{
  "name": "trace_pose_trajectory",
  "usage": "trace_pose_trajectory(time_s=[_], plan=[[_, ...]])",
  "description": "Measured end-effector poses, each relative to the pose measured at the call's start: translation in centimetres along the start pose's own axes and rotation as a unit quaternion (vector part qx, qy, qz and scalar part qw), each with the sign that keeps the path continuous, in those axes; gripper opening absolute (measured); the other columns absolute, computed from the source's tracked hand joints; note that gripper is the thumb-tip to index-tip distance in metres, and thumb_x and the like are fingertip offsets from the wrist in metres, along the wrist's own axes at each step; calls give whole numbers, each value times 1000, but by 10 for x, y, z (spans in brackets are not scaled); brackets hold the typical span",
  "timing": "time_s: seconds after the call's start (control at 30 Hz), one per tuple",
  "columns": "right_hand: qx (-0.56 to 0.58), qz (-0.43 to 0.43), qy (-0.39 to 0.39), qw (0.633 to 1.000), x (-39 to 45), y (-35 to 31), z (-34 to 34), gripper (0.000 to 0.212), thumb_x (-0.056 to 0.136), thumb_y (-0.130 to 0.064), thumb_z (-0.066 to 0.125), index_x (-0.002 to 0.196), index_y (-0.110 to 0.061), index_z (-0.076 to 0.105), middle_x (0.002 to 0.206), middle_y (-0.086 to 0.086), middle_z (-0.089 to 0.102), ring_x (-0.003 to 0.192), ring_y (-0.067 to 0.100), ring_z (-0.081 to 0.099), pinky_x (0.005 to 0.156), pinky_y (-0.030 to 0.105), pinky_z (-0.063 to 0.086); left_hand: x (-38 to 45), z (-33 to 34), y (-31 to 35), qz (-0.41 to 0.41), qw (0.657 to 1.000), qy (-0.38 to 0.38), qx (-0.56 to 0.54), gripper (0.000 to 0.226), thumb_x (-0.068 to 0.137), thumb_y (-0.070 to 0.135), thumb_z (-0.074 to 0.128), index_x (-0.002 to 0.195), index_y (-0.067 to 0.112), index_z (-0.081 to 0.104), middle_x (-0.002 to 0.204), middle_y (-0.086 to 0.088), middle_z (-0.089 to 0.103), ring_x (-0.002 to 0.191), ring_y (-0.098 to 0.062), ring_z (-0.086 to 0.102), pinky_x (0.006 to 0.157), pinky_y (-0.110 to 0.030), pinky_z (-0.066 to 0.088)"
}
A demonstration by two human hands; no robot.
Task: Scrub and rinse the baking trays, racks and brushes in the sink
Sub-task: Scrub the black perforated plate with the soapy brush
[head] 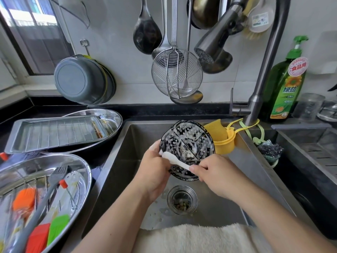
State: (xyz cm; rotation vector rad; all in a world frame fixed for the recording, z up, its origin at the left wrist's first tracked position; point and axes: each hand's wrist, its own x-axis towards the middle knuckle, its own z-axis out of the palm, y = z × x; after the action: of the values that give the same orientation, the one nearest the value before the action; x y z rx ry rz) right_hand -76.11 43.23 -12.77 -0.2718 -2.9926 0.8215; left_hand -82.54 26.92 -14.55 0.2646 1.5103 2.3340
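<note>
Over the steel sink (127, 161) I hold a round black tray (187, 143) tilted up, its face covered in soap foam. My left hand (155, 168) grips its left edge. My right hand (217, 172) pinches the handle of a white brush (175, 160) that lies across the tray's lower part. On the left counter a rectangular baking tray with a wire rack (60, 132) sits in an oval steel dish. A nearer oval steel dish (82, 172) holds several silicone brushes (39, 236) in orange, red, green and grey.
The faucet spray head (209, 48) hangs above the sink with no water running. A yellow sponge holder (223, 141) and steel scourer (269, 149) hang at the sink's back right. Green dish soap bottle (284, 83) stands behind. Drain strainer (182, 199) below; towel (200, 238) over front edge.
</note>
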Motion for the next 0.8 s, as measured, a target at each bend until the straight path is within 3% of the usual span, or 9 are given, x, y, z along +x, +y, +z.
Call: trace_pose_trajectory(time_s=[0.07, 0.13, 0.2, 0.3, 0.47, 0.6, 0.67, 0.73, 0.8], plan=[[5, -2, 0, 1000, 0, 3, 0, 55, 98, -51, 57, 76, -1, 67, 56, 4, 42, 49, 17, 34, 51, 31, 26, -2, 1, 5, 0, 999, -15, -28, 72, 70, -23, 27, 130, -4, 61, 124, -32, 68, 119, -49, 65, 103, -61, 51], [-2, -18, 4, 1000, 0, 3, 1, 56, 97, -50, 58, 72, -1, 63, 55, 4, 40, 49, 18, 34, 52, 31, 26, -3, 2, 8, -12, 998, 2, -54, 56, 83, -11, 33, 130, -3, 63, 126, -29, 68, 119, -46, 65, 106, -60, 49], [-17, -34, 6, 999, 0, 1, 2, 57, 97, -49, 60, 63, -4, 54, 54, 2, 38, 49, 18, 34, 52, 31, 27, -3, 3, 6, -21, 996, 54, -69, 40, 99, -2, 36, 123, 2, 68, 119, -24, 73, 109, -38, 72, 101, -54, 54], [-23, -39, 1, 999, -2, -1, 1, 58, 96, -49, 62, 55, -13, 44, 52, 0, 35, 49, 18, 33, 50, 32, 27, -2, 6, 2, -22, 993, 103, -43, 35, 108, 1, 35, 119, 6, 68, 112, -18, 77, 100, -30, 77, 86, -46, 60], [-31, -15, -1, 999, 1, 6, -2, 55, 95, -51, 63, 66, -5, 62, 56, 8, 48, 55, 26, 45, 53, 33, 31, 7, -7, 3, 16, 972, 198, -127, 35, 112, 5, 33, 130, 10, 62, 119, -15, 75, 107, -31, 75, 98, -52, 56], [-49, 60, 54, 996, 9, 23, -17, 51, 98, -51, 59, 73, -8, 70, 69, 14, 65, 70, 34, 62, 55, 33, 38, 13, -15, 1, 21, 964, 239, -113, 38, 111, 4, 31, 136, 11, 58, 126, -13, 72, 109, -28, 73, 87, -43, 61], [-32, 60, 38, 997, 8, 23, -14, 49, 98, -50, 58, 72, -10, 70, 64, 8, 63, 63, 28, 60, 56, 34, 41, 14, -14, -2, 24, 966, 236, -98, 39, 111, 4, 31, 135, 13, 59, 124, -12, 73, 110, -28, 73, 85, -42, 62], [-5, 58, -33, 998, 4, 20, -7, 46, 98, -49, 60, 67, -15, 70, 56, 0, 56, 52, 17, 50, 51, 29, 35, 15, -14, -4, 31, 967, 236, -88, 39, 111, 4, 31, 135, 15, 60, 122, -11, 74, 109, -27, 73, 91, -47, 60], [17, 80, -38, 996, 4, 21, -9, 45, 98, -48, 60, 66, -17, 69, 53, -3, 52, 49, 15, 46, 50, 27, 32, 16, -15, -3, 34, 968, 238, -74, 39, 111, 4, 31, 135, 16, 60, 121, -10, 74, 108, -26, 74, 93, -47, 60]])
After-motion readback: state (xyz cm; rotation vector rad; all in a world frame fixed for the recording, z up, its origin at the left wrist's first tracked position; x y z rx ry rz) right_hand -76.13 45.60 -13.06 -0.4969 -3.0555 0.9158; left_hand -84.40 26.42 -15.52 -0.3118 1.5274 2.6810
